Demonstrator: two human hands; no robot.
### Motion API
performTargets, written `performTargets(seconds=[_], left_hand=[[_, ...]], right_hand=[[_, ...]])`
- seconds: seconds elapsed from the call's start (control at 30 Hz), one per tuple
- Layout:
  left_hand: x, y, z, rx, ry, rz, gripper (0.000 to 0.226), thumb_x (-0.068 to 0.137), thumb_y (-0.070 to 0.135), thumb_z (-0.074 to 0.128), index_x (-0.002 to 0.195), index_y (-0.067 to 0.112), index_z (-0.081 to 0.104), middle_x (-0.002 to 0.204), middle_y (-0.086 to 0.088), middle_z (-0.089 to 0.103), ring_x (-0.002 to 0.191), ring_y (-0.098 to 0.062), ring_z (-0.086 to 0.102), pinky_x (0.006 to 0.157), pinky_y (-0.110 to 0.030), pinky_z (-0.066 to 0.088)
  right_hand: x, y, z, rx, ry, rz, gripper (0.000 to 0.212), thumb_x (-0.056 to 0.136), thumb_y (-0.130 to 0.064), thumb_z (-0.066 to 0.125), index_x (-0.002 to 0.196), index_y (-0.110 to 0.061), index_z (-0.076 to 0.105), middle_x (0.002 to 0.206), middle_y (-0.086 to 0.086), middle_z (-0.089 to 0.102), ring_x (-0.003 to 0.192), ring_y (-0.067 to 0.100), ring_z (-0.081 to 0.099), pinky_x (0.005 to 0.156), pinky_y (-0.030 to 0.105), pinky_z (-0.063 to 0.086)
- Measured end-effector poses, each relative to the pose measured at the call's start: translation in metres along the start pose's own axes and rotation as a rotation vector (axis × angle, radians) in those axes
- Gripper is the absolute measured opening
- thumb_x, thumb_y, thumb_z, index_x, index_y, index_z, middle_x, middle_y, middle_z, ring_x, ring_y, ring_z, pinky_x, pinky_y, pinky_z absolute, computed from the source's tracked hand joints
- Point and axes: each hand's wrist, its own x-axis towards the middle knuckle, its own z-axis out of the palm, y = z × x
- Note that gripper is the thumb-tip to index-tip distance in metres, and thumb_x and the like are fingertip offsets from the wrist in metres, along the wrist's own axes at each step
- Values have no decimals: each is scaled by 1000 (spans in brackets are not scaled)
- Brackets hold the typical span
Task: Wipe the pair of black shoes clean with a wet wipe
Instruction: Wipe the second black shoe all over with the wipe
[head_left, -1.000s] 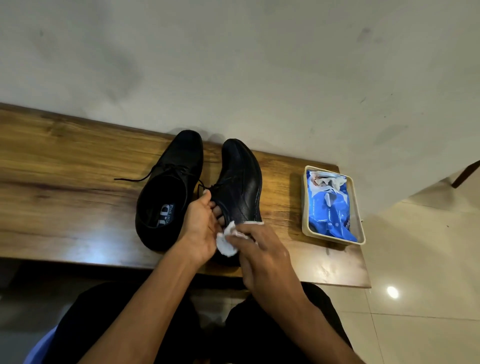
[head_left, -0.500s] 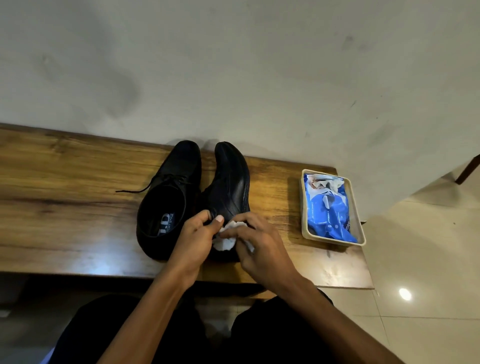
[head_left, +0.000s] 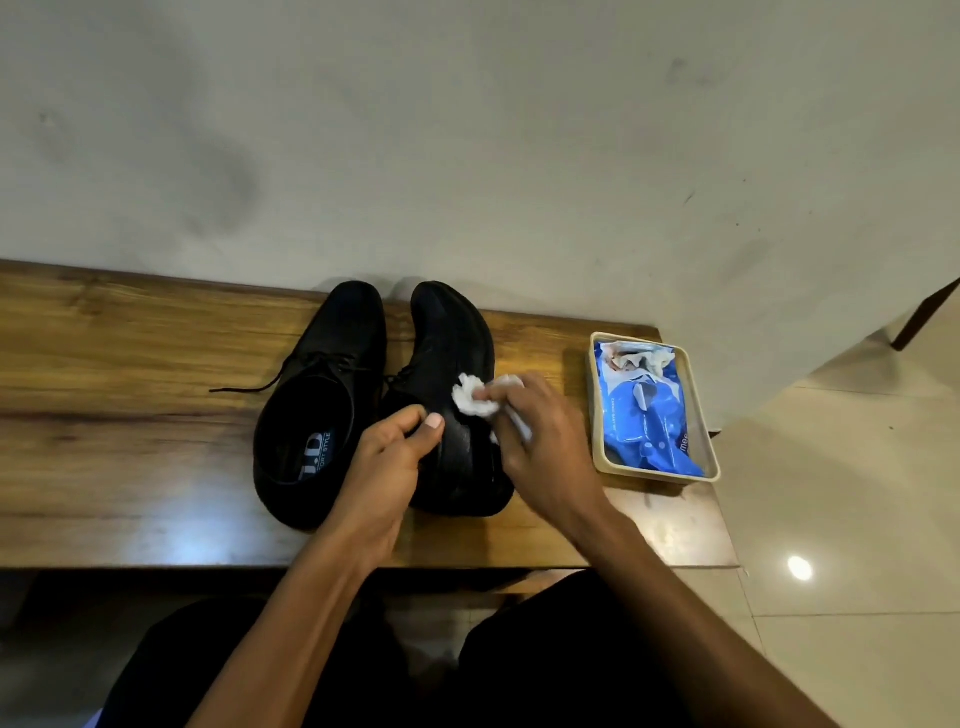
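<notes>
Both shoes are black: the left shoe (head_left: 322, 395) matte with a blue-and-white insole label, the right shoe (head_left: 452, 364) glossier, perhaps wet. The wipe (head_left: 475, 397) is white. The pack (head_left: 649, 415) is blue with white markings, in a cream tray (head_left: 709, 431). The table (head_left: 130, 389) is streaked brown wood grain.

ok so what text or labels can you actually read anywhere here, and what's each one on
"ORT STYLE", start hidden: insole label of the left shoe, beside large letters cut off by the shoe's rim, unreadable.
"mee", cut off: blue wipes pack in the beige tray.
Small print along the pack's left side: too small to read.
</notes>
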Motion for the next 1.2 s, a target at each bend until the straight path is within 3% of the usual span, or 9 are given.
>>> performTargets(seconds=[0.1, 0.27, 0.37, 0.53, 0.67, 0.77, 1.0, 1.13, 1.2], left_hand=[[2, 2, 1, -47, -10, -16, 20, 100, 21, 58, 111, 9, 70, 113, -3, 75, 117, -17, 66, 108, -41, 45], [-7, 14, 7, -159, -38, -21, 23, 102, 19, 50, 110, 8, 69, 99, -7, 77, 97, -21, 73, 85, -35, 58], [-15, 24, 6, -196, -54, -10, 29, 103, 24, 49, 117, 8, 68, 114, -14, 74, 107, -30, 71, 95, -44, 54], [-25, 31, 7, -243, -99, 36, 28, 103, 26, 48, 113, 13, 71, 106, -8, 77, 89, -16, 75, 69, -24, 61], [-32, 29, 15, -200, -138, 36, 34, 101, 28, 48, 121, 8, 68, 114, -14, 74, 97, -22, 72, 77, -31, 57], [-35, 27, 20, -198, -159, 43, 33, 102, 24, 48, 121, 2, 65, 105, -13, 73, 92, -22, 69, 74, -31, 55], [-38, 26, 21, -217, -105, 39, 27, 103, 19, 45, 104, 9, 71, 99, -9, 73, 92, -22, 66, 78, -34, 47], [-40, 28, 27, -224, -58, -7, 34, 105, 25, 43, 128, 7, 61, 115, -15, 73, 110, -31, 69, 98, -46, 52], [-42, 28, 30, -195, -64, 11, 37, 107, 28, 38, 128, 11, 62, 116, -12, 73, 112, -29, 68, 98, -46, 52]], right_hand=[[-53, -7, -15, 59, 36, 32, 30, 86, 5, 68, 104, -18, 71, 107, -8, 62, 102, 2, 58, 83, 11, 44], [-92, -23, -26, 156, 127, 46, 33, 83, 11, 70, 102, -15, 74, 104, -1, 62, 100, 4, 60, 79, 5, 44], [-77, -30, -34, 161, 200, 19, 32, 82, 9, 70, 103, -15, 73, 102, 0, 63, 102, 8, 61, 82, 14, 47], [-36, -48, -53, 114, 235, -45, 24, 89, -1, 69, 107, -17, 72, 102, -3, 63, 98, 5, 60, 81, 14, 45], [3, -52, -59, -61, 10, -12, 23, 93, -10, 62, 108, -22, 74, 103, 0, 65, 97, 15, 61, 80, 25, 45], [21, -56, -51, -159, -107, -34, 24, 92, -6, 60, 107, -18, 75, 99, 6, 64, 94, 24, 61, 74, 23, 36], [-32, -75, -62, -242, -70, -205, 28, 86, 0, 64, 112, -11, 68, 113, 9, 61, 102, 24, 56, 82, 31, 48], [-40, -70, -66, -267, -84, -283, 35, 86, -2, 63, 119, -12, 68, 116, 10, 61, 103, 24, 57, 83, 30, 49], [-22, -67, -66, -234, -102, -251, 30, 88, -4, 60, 115, -12, 69, 113, 11, 61, 102, 26, 58, 82, 33, 50]])
